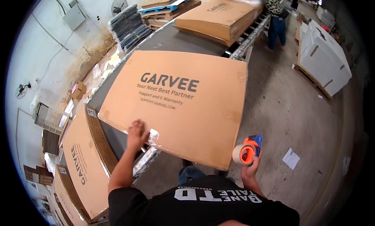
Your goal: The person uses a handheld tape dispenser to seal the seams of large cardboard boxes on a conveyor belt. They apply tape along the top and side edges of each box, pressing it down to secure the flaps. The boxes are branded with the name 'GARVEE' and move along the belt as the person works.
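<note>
A large flat brown cardboard box (207, 120) with dark printing lies on the conveyor in front of me, its near right corner jutting out past the side. My left hand (136, 135) rests open on the box's near edge, fingers lying on the cardboard. Just beside it, a shiny strip of clear tape (153, 136) runs over that edge. Off the box's near right corner, my right hand (252, 169) is closed around an orange and blue tape dispenser (248, 148), which carries a roll of tape. The dispenser is apart from the box.
Similar boxes (84, 155) stand at the left along the conveyor (166, 40). Farther up it lies another box (222, 19), with a person (276, 15) beside it. White wrapped goods (326, 54) sit on a pallet at the right. Paper (291, 159) lies on the floor.
</note>
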`<state>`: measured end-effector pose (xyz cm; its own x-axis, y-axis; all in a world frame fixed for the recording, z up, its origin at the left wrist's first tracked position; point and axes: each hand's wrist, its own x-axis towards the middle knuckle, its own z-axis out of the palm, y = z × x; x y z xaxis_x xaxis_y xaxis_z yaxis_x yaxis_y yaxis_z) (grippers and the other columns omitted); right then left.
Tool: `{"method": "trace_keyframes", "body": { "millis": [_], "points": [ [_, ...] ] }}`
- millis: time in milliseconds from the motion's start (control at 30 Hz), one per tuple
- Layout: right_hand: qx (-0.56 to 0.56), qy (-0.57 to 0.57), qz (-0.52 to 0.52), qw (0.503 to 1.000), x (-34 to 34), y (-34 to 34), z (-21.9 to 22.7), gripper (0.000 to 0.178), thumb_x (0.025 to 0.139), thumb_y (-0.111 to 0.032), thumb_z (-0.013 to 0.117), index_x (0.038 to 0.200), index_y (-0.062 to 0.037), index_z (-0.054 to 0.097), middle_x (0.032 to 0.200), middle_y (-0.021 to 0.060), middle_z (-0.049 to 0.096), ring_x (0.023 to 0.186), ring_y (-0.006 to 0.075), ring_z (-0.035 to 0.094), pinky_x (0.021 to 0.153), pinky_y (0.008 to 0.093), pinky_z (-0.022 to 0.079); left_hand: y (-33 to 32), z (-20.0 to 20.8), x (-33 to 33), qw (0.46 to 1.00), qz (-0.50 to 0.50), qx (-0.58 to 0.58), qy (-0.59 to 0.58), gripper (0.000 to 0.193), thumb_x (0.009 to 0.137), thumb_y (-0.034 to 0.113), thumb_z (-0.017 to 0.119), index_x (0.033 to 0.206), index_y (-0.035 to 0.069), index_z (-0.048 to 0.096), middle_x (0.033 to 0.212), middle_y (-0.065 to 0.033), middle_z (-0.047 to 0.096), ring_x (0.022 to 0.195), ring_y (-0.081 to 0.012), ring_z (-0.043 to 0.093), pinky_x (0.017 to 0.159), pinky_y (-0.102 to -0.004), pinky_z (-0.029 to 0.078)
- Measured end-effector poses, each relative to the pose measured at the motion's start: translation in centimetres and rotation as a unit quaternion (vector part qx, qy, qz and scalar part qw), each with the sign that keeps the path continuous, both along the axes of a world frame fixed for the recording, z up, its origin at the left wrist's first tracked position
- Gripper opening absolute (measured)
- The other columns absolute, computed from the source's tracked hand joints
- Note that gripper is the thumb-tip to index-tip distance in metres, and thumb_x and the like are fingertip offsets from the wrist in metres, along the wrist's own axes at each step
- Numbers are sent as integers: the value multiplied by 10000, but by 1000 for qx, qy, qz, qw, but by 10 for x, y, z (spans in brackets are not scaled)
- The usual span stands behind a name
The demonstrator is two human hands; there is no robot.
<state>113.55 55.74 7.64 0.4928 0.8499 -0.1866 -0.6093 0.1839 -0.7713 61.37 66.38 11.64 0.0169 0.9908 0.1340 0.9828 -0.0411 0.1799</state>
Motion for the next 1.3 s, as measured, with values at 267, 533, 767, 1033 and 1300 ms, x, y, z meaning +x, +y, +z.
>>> {"method": "trace_keyframes", "body": {
  "millis": [267, 533, 767, 1033, 1300],
  "points": [
    [-63, 210, 21, 975, 28, -6, -10, 621, 864, -397, 506, 1391, -83, 597, 1371, 118, 643, 1285, 303, 603, 1112, 465, 468, 59, -37, -266, 957, 269, -67, 92, 804, 982, 612, 558, 1483, -12, 489, 1512, -251, 516, 1401, -410, 490, 1184, -459, 380],
    [-153, 214, -18, 965, 100, -69, -106, 614, 868, -444, 466, 1342, -90, 632, 1381, 132, 633, 1285, 356, 589, 1116, 535, 449, 116, -13, -285, 872, 462, -154, -59, 1113, 901, 902, 254, 1209, -58, 725, 1232, -296, 697, 1244, -433, 631, 1051, -505, 478],
    [-172, 142, -38, 974, 143, -62, -161, 638, 884, -468, 446, 1353, -75, 625, 1374, 144, 642, 1286, 368, 594, 1103, 543, 465, 65, -12, -246, 887, 447, -108, -41, 1028, 932, 862, 260, 1121, -11, 769, 1166, -275, 723, 1165, -447, 660, 1004, -517, 498],
    [-126, 156, 49, 979, 241, 97, -141, 598, 857, -442, 495, 1283, -52, 649, 1282, 139, 684, 1180, 364, 645, 1039, 505, 508, -100, -21, -145, 801, 585, -105, -76, 1031, 938, 852, 272, 1135, -33, 763, 1151, -296, 722, 1159, -443, 672, 1008, -524, 499],
    [-159, 69, 145, 974, 282, 231, -77, 573, 851, -416, 523, 1271, -45, 641, 1270, 126, 681, 1161, 334, 647, 1008, 466, 521, -216, -33, -40, 715, 686, -100, -88, 859, 1040, 674, 243, 1222, -13, 725, 1230, -278, 700, 1196, -469, 642, 1049, -547, 478]
  ]
}}
